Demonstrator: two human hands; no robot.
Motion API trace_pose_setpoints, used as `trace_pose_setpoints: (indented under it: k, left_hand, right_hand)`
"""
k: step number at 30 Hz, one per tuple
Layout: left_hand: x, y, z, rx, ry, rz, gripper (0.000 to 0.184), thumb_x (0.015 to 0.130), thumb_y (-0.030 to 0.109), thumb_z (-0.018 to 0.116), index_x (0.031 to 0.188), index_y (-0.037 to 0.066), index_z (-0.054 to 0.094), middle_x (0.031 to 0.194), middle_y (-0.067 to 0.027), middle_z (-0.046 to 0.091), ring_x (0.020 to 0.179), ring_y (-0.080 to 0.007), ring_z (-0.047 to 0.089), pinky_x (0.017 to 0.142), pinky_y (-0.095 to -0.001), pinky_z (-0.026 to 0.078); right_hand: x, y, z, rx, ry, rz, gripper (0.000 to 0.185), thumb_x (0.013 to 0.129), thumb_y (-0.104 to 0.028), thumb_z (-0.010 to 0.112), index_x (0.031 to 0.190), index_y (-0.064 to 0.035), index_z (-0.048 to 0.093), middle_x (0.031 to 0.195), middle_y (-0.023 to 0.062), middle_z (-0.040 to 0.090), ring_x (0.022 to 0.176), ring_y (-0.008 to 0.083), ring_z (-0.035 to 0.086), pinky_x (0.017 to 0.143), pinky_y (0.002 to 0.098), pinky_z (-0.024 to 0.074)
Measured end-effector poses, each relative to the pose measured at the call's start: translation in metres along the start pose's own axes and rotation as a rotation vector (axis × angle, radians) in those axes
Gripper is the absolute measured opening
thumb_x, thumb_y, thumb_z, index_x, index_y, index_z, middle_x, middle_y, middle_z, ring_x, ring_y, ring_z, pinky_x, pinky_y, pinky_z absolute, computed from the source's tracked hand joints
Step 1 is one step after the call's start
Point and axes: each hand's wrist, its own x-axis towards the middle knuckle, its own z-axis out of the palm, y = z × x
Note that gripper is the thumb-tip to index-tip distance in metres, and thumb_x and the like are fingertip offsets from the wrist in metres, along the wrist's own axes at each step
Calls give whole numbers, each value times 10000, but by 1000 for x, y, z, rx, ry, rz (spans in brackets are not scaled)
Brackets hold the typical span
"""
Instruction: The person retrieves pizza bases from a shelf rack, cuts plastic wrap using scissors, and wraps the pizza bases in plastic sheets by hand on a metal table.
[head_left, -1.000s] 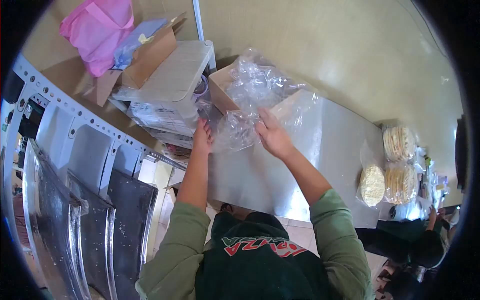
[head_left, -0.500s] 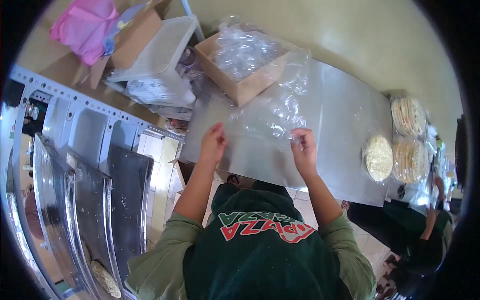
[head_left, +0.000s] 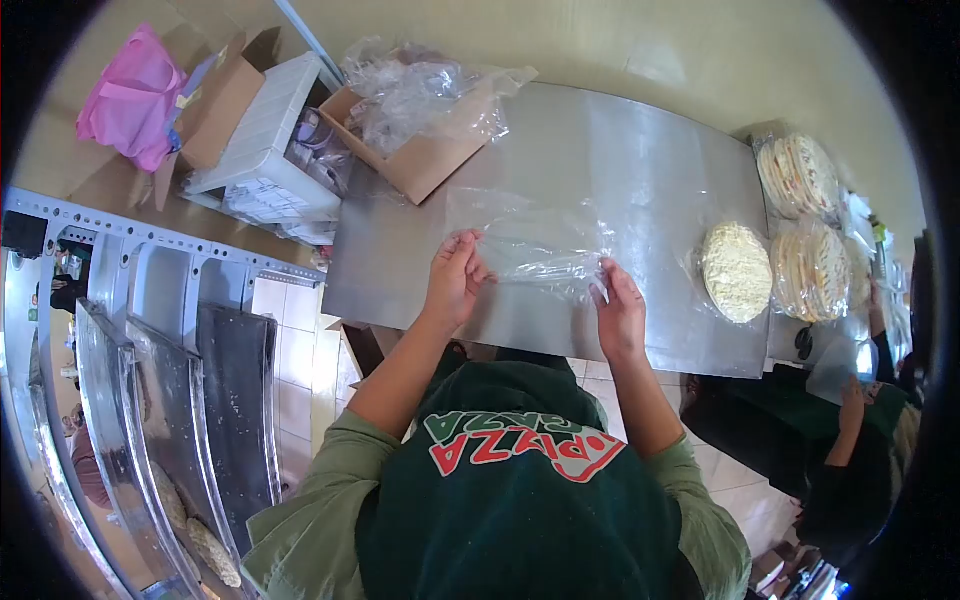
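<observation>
A clear plastic bag [head_left: 535,262] is stretched between my two hands, low over the metal table [head_left: 640,160]. My left hand [head_left: 458,280] pinches its left edge, and my right hand [head_left: 620,310] pinches its right edge. Beyond them, at the back left of the table, a cardboard box [head_left: 430,160] overflows with loose clear bags [head_left: 405,95]. To the right of my right hand lies a pale round flatbread [head_left: 736,272] in clear wrapping.
Stacks of bagged flatbreads [head_left: 812,270] stand at the table's right end. A co-worker [head_left: 800,430] is at the right. A white shelf unit [head_left: 265,140] and a metal rack with dark trays [head_left: 235,390] are on the left.
The bag has come out of the box area and is now spread nearer my body. My left hand has closed on its left edge. The view has shifted, moving the box leftward.
</observation>
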Motion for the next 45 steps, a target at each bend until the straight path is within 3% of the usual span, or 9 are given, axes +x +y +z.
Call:
trace_pose_setpoints:
  k: [8, 12, 18, 21, 24, 28, 31, 37, 45]
  left_hand:
    - [-21, -14, 7, 331, -71, -127, 267, 906, 283, 492, 1097, 97, 517, 622, 38, 407, 540, -66, 408, 505, -238, 412]
    - [13, -63, -39, 712, -195, 82, 428, 820, 249, 621, 1180, 91, 453, 812, -10, 499, 707, -116, 499, 651, -258, 445]
    - [14, 62, -15, 1164, 17, 437, 713, 755, 176, 683, 1333, 100, 272, 1317, -106, 325, 1155, -231, 408, 764, -312, 467]
    - [-4, 56, -16, 1086, -298, 377, 781, 740, 126, 685, 1352, 84, 202, 1312, -115, 308, 1180, -253, 377, 777, -338, 482]
    - [-17, 45, -30, 900, -362, 441, 851, 737, 125, 690, 1368, 52, 125, 1254, -172, 342, 1039, -248, 488, 739, -303, 501]
    - [2, 91, -91, 432, 431, 606, 577, 727, -34, 559, 1214, 11, 252, 1138, -130, 406, 968, -203, 514, 705, -274, 494]
    - [52, 103, -165, 681, 539, 816, 443, 701, -44, 576, 1087, 2, 364, 1122, -151, 416, 986, -259, 491, 825, -336, 428]
    - [117, 123, -179, 1087, 708, 1037, 333, 679, 5, 626, 991, 51, 519, 1007, -144, 473, 984, -330, 441, 867, -409, 350]
    - [178, 114, -189, 1720, 523, 839, 404, 660, 139, 669, 1056, 132, 589, 939, -103, 513, 919, -263, 479, 776, -396, 387]
  right_hand:
    - [-5, -19, 28, -318, -325, 185, 611, 817, -162, 581, 1353, -91, 297, 1294, 130, 415, 1118, 199, 459, 883, 395, 427]
    - [8, 33, 33, -914, -639, -309, 594, 796, -15, 534, 1338, -72, 299, 1310, 145, 392, 1055, 195, 506, 763, 294, 490]
    - [27, 12, 29, -431, -234, 110, 482, 812, 2, 485, 1276, -70, 377, 1154, 68, 542, 842, 120, 574, 641, 228, 474]
    - [14, 7, 81, -620, -268, 98, 481, 818, -27, 492, 1281, -91, 378, 1063, 60, 592, 802, 107, 566, 607, 225, 471]
    - [27, 20, 132, -630, -648, 26, 576, 802, -115, 595, 1323, -139, 351, 1291, 105, 415, 1068, 177, 465, 839, 316, 421]
    - [53, -17, 225, -1354, -761, -578, 710, 729, -199, 694, 1343, -226, 339, 1420, 142, 212, 1287, 265, 259, 1026, 415, 260]
    - [111, -5, 260, -1935, -539, -1083, 689, 674, -239, 724, 1281, -268, 400, 1418, 162, 197, 1306, 329, 207, 1039, 439, 243]
    - [198, 25, 254, -2018, -654, -952, 235, 726, -205, 639, 940, -168, 548, 1039, 44, 544, 1064, 245, 481, 957, 475, 330]
    - [160, -54, 302, -1956, -424, -1128, 149, 720, -154, 609, 861, -141, 563, 873, 17, 546, 884, 220, 519, 761, 345, 454]
